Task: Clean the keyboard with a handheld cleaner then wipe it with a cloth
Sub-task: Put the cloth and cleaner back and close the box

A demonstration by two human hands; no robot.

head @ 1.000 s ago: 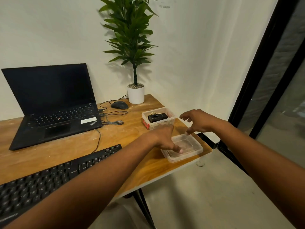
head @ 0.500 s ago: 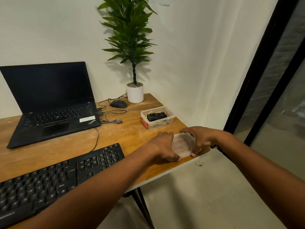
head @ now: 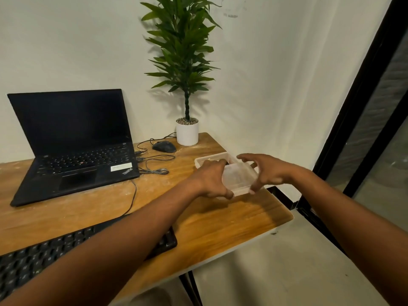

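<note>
Lifted off the desk [head: 220,226] — clear lid [head: 239,178] gripped between both hands.

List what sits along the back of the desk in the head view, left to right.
laptop → coiled cable → mouse → potted plant → clear box, half hidden behind the lid gripped by left hand and right hand.

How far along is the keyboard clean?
Looks late, though cleaning itself isn't visible. Both hands, left hand and right hand, hold the clear lid over the plastic box. The keyboard lies untouched. Left: closing the box.
</note>
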